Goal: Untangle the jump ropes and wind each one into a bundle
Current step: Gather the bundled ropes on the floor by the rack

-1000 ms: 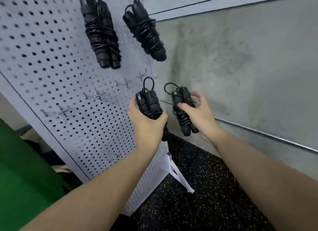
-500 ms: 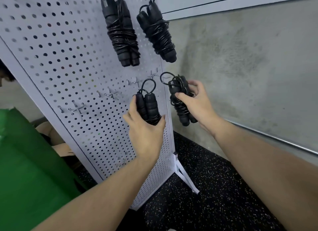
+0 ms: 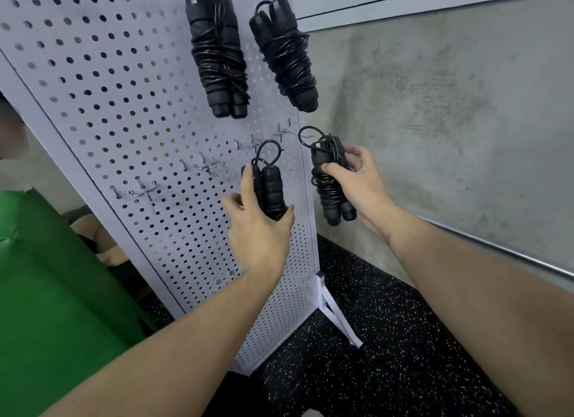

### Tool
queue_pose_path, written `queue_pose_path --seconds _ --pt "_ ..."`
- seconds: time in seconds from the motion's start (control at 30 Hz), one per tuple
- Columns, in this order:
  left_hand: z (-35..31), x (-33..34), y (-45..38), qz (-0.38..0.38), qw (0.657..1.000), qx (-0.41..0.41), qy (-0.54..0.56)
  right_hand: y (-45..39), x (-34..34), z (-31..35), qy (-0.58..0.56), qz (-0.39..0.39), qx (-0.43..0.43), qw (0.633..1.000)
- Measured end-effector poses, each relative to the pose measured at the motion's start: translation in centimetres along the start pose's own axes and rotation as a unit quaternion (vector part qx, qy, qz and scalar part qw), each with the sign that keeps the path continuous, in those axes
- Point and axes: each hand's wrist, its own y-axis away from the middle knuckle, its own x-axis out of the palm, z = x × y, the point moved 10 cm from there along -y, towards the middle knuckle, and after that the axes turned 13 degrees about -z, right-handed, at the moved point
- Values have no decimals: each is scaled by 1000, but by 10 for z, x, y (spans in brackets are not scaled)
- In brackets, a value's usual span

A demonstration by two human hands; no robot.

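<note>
Hands before pegboard: left hand grips wound jump rope bundle; right hand grips second bundle. Foam handles likely light, grippy; cord springy. Best held mid-handle, over coils.

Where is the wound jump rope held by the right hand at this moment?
In the head view, the right hand grips the bundle right of centre, just past the pegboard edge, its loop near a hook.
</note>
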Motion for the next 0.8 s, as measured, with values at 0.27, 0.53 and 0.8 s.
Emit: queue_pose_path --seconds 0.27,0.53,0.8 --pt "-11 8 1 6 999 31 -2 -5 -3 3 -2 5 4 1000" --pt "9 23 -5 16 999 -22 -34 -7 8 -8 29 13 47 998" --pt "21 36 24 -14 997 3 -79 4 16 -47 107 83 70 988"
